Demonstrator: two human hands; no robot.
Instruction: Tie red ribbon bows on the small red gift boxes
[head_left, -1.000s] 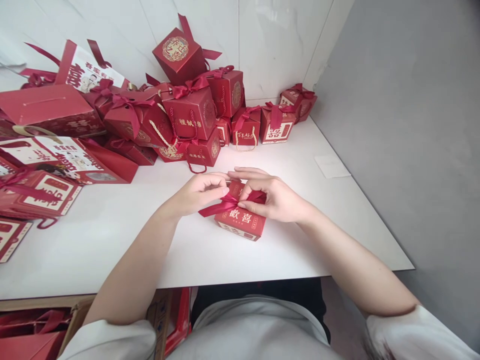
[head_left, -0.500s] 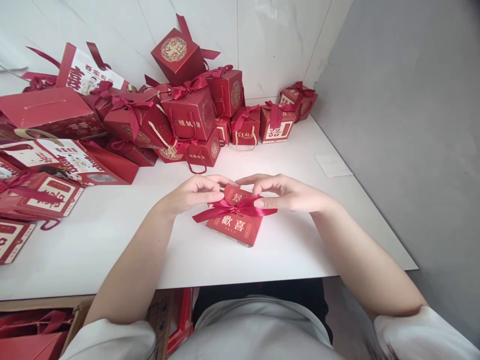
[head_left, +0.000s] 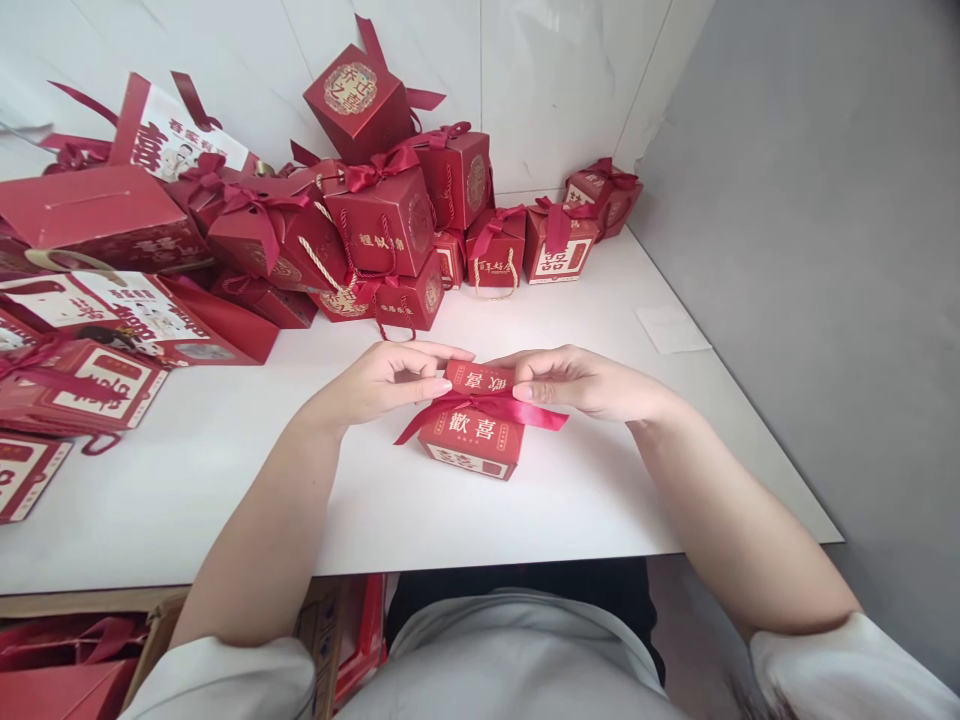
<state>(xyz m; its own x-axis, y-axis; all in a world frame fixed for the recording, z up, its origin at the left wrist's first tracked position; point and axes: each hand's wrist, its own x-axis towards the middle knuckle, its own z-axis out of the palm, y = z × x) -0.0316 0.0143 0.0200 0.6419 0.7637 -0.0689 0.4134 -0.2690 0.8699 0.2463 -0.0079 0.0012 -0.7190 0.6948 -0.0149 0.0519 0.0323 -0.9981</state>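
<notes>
1. The red gift box [head_left: 472,428] sits on the white surface [head_left: 592,490], nearer the front edge than the back, between both hands.
2. The left hand [head_left: 386,382] is half curled, thumb tip at the box's left side; whether it pinches anything, I cannot tell.
3. The right hand [head_left: 592,384] bends its fingers at the box's right side, thumb at the tied ribbon [head_left: 480,403]; its grip is unclear.
4. Stacked red boxes [head_left: 379,225] crowd the surface's back left corner.
5. A white card [head_left: 673,329] lies by the right edge.

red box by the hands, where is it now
In the head view, the box sits mid-picture on the white table, between the left hand and the right hand.
</notes>
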